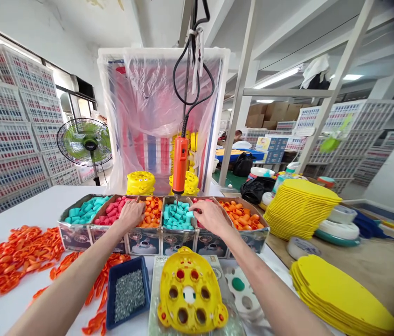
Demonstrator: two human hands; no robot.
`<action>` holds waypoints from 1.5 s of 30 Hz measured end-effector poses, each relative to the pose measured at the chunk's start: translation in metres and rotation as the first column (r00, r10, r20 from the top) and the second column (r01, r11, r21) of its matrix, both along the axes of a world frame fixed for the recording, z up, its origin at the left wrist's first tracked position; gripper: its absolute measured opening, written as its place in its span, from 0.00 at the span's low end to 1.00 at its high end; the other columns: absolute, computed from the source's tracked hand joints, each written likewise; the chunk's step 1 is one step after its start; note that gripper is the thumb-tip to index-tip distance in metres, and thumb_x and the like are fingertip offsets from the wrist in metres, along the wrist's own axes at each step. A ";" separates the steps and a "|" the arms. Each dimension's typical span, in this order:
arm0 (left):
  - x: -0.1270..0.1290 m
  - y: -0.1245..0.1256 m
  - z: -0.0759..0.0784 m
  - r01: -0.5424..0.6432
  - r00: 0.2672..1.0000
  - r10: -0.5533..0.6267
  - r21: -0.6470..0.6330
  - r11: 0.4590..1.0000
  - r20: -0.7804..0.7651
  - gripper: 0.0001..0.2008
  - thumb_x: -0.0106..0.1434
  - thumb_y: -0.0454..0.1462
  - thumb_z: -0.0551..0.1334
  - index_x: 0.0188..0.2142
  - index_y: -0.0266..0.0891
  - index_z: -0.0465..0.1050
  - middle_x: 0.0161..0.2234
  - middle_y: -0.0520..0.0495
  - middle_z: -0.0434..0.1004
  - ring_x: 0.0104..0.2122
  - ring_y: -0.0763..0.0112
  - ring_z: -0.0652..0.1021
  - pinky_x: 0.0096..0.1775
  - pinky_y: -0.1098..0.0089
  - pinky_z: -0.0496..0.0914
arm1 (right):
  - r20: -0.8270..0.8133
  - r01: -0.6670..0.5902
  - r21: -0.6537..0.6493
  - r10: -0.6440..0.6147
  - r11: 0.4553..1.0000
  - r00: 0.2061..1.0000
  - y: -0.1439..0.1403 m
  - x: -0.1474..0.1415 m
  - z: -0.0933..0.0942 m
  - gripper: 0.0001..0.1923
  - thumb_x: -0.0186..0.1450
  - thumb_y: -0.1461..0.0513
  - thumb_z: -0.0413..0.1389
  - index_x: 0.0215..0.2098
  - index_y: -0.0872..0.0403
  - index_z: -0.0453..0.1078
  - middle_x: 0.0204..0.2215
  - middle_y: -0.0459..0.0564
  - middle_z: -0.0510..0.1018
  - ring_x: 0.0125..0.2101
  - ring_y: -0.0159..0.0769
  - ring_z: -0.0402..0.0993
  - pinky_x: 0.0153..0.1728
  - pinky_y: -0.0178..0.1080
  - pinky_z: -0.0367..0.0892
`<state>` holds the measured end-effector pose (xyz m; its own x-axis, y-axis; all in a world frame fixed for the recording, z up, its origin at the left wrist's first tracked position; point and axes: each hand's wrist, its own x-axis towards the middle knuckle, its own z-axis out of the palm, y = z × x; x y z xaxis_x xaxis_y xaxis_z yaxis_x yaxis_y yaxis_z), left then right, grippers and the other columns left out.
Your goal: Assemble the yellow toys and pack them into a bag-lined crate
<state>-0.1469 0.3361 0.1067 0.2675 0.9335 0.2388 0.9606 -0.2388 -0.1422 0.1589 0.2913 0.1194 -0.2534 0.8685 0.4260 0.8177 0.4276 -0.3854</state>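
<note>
My left hand (pixel 132 213) reaches over the divider between the red and orange compartments. Its fingers curl down at the edge of the orange plastic caps (pixel 152 211); anything between them is hidden. My right hand (pixel 210 215) pinches a teal plastic cap (pixel 190 214) above the right side of the compartment of teal caps (pixel 175 217). On the table in front of me lies a yellow plastic animal-shaped shell (pixel 189 261), its round holes facing up, two of them showing red inside. An orange electric screwdriver (pixel 180 163) hangs tip down over the teal caps.
Left of the shell stands a blue tray (pixel 111 298) of small screws. Loose orange parts (pixel 25 249) cover the table's left. Yellow plates (pixel 300 210) are stacked at right. Yellow shells (pixel 141 183) sit behind the divided bin (pixel 144 242); a fan (pixel 85 141) stands beyond.
</note>
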 end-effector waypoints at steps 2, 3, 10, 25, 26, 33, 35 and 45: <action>0.000 0.003 -0.002 0.008 0.999 -0.007 -0.020 1.000 0.033 0.12 0.69 0.43 0.64 0.45 0.36 0.76 0.46 0.44 0.80 0.47 0.59 0.79 0.51 0.51 0.74 | -0.073 -0.031 0.001 0.031 1.000 0.997 -0.016 0.006 0.001 0.16 0.63 0.70 0.54 0.40 0.51 0.82 0.42 0.51 0.86 0.44 0.44 0.81 0.50 0.43 0.69; 0.001 0.005 -0.002 0.013 0.998 -0.012 -0.026 1.000 0.054 0.12 0.69 0.43 0.64 0.45 0.36 0.76 0.46 0.44 0.80 0.47 0.59 0.79 0.51 0.51 0.74 | -0.112 -0.054 0.002 0.053 0.999 0.992 -0.024 0.008 0.001 0.16 0.62 0.70 0.54 0.39 0.51 0.82 0.41 0.51 0.86 0.44 0.42 0.81 0.50 0.42 0.70; 0.003 0.007 0.002 0.083 0.941 -0.084 0.016 0.996 0.328 0.11 0.68 0.42 0.65 0.45 0.36 0.76 0.47 0.44 0.79 0.47 0.60 0.79 0.51 0.52 0.74 | -0.366 -0.194 -0.041 0.166 0.980 0.916 -0.063 0.009 -0.011 0.16 0.65 0.67 0.50 0.41 0.53 0.80 0.39 0.51 0.84 0.29 0.34 0.81 0.33 0.37 0.76; 0.050 -0.188 -0.016 0.440 0.316 0.002 -0.149 0.886 0.949 0.14 0.66 0.47 0.63 0.42 0.40 0.76 0.34 0.47 0.83 0.32 0.67 0.80 0.32 0.70 0.74 | -0.440 -0.337 -0.023 0.293 0.941 0.849 -0.135 -0.012 -0.005 0.15 0.64 0.70 0.54 0.39 0.49 0.81 0.39 0.47 0.84 0.40 0.35 0.80 0.42 0.36 0.72; 0.054 -0.195 -0.020 0.453 0.308 0.029 -0.174 0.875 0.951 0.14 0.66 0.47 0.63 0.44 0.41 0.76 0.34 0.47 0.83 0.32 0.66 0.80 0.33 0.70 0.74 | -0.445 -0.340 -0.028 0.293 0.940 0.846 -0.138 -0.014 -0.003 0.15 0.64 0.70 0.54 0.39 0.49 0.81 0.39 0.47 0.84 0.40 0.35 0.80 0.41 0.36 0.73; 0.074 -0.218 -0.023 0.447 0.444 -0.124 -0.099 0.889 0.888 0.17 0.68 0.42 0.61 0.55 0.43 0.74 0.34 0.51 0.82 0.33 0.69 0.80 0.36 0.72 0.73 | -0.407 -0.361 -0.047 0.312 0.932 0.859 -0.152 -0.027 0.004 0.16 0.63 0.71 0.55 0.38 0.49 0.81 0.33 0.45 0.83 0.32 0.32 0.78 0.34 0.33 0.70; 0.077 -0.221 -0.021 0.448 0.454 -0.140 -0.089 0.890 0.880 0.16 0.68 0.41 0.61 0.54 0.43 0.74 0.33 0.52 0.82 0.32 0.69 0.79 0.36 0.73 0.73 | -0.348 -0.341 -0.015 0.314 0.940 0.883 -0.156 -0.029 0.005 0.16 0.62 0.72 0.54 0.37 0.50 0.81 0.34 0.45 0.83 0.32 0.33 0.78 0.34 0.34 0.69; 0.080 -0.231 -0.024 0.408 0.449 -0.099 -0.105 0.907 0.888 0.15 0.68 0.39 0.59 0.51 0.41 0.77 0.28 0.52 0.80 0.27 0.70 0.76 0.33 0.73 0.69 | -0.361 -0.388 -0.072 0.338 0.919 0.869 -0.168 -0.035 0.009 0.14 0.63 0.71 0.57 0.37 0.49 0.82 0.35 0.45 0.85 0.36 0.35 0.80 0.40 0.35 0.72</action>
